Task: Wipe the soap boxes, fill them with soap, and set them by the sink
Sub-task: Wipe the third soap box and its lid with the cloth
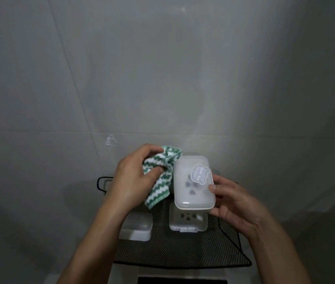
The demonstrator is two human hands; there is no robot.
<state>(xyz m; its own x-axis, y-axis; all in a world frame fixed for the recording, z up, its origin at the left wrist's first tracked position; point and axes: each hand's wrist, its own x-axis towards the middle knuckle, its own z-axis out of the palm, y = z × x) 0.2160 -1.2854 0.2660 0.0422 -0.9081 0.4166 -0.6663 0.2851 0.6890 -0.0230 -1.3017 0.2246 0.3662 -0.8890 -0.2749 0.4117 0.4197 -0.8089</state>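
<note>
Currently: wiping step, judged early in task.
- Left hand (133, 177): fingers curled, pinching green-white striped cloth (158, 177) bunched beside box.
- Right hand (236, 203): thumb and fingers clasp lidded soap box (193, 181), held above rack.
- Advice: brace box firmly; sweep cloth over lid, sides, seams; turn box between passes.
- Black mesh rack (203, 249): holds open soap box (188, 221), closed soap box (136, 227).
- Room: grey tiled wall (162, 68), dim; sink not seen.

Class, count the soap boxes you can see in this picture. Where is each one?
3. One box is held up in the right hand; two sit on the mesh rack, one left, one middle. Others may be hidden behind the hands.
</note>
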